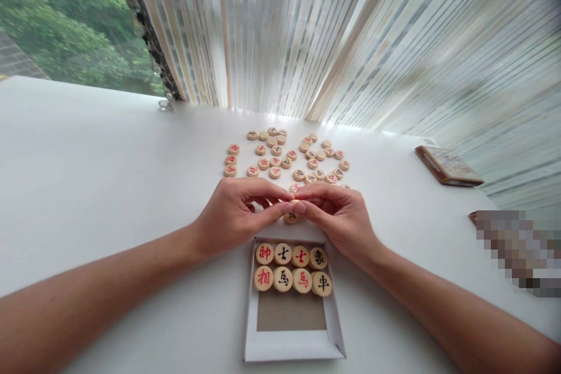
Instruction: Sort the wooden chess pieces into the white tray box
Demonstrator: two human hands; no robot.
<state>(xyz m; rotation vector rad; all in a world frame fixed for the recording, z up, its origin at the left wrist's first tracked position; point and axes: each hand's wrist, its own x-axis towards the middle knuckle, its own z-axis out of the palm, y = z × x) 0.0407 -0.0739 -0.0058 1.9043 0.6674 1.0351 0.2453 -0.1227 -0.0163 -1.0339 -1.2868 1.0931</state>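
My left hand (239, 205) and my right hand (339, 209) meet in the middle, fingertips and thumbs pinched together on one round wooden xiangqi piece (294, 202), most of it covered by the fingers. Just below the thumbs shows another piece (291, 217) with a black character. Nearer to me lies an open white box tray (295, 346). Two rows of pieces with red and black characters fill its far part, among them a red-marked piece (264, 253) in the far left corner. The tray's near part shows a bare grey-brown bottom.
Many loose pieces lie scattered beyond my hands, some face up, such as a red-marked piece (234, 149), others blank side up. A flat patterned box (449, 165) sits at the right on the white table (131, 187). A striped curtain (280, 29) hangs behind.
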